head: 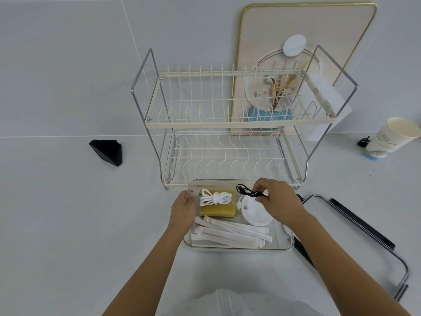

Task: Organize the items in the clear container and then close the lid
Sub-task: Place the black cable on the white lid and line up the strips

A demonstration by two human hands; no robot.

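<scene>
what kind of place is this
Probably a kitchen counter or a staged home tabletop: a two-tier dish rack stands on a pale surface against a tiled wall, with a paper cup nearby.

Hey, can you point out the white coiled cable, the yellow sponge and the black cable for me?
white coiled cable (213, 198), head view, on the knotted middle of the coil.
yellow sponge (216, 212), head view, on its bare front face.
black cable (245, 190), head view, on the loop left of the fingers.
</scene>
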